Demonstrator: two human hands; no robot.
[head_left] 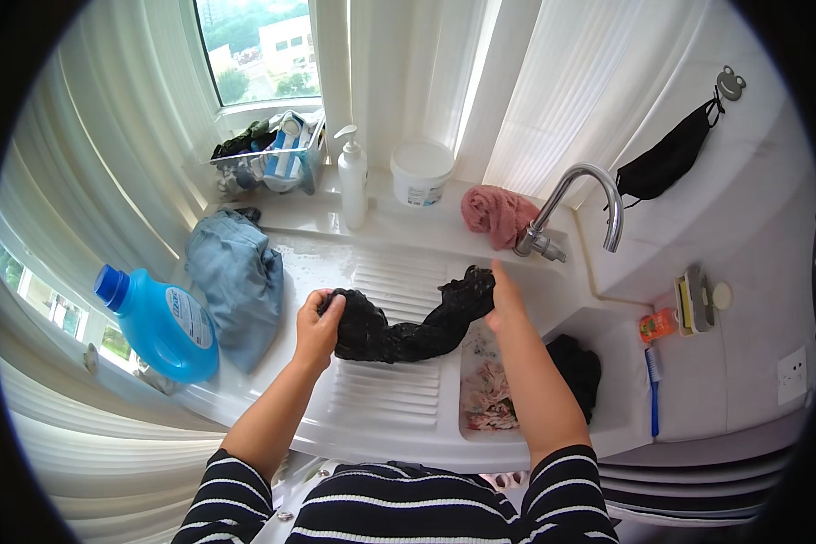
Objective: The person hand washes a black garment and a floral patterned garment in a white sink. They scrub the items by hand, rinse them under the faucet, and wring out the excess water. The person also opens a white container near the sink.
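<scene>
window (257, 53): daylight admitted, trees (233, 86) and pale buildings (284, 45) seen beyond it | cream pleated curtains (127, 136): hung on both sides of window | side window (66, 314): partly covered, left of and nearer than window | white wall (743, 213): fitted with power socket (791, 375), well right of window

The head-worn fisheye camera looked steeply down and forward from above the person's black-and-white striped cloth top (399, 508), near enough that the bare left hand (317, 328) and bare right hand (508, 299) fell around mid-view. It faced a glossy white ribbed washboard counter (385, 399), its wide circular field reaching a bright glass window (256, 54) at upper left and a smooth pale wall (743, 344) at right.
</scene>
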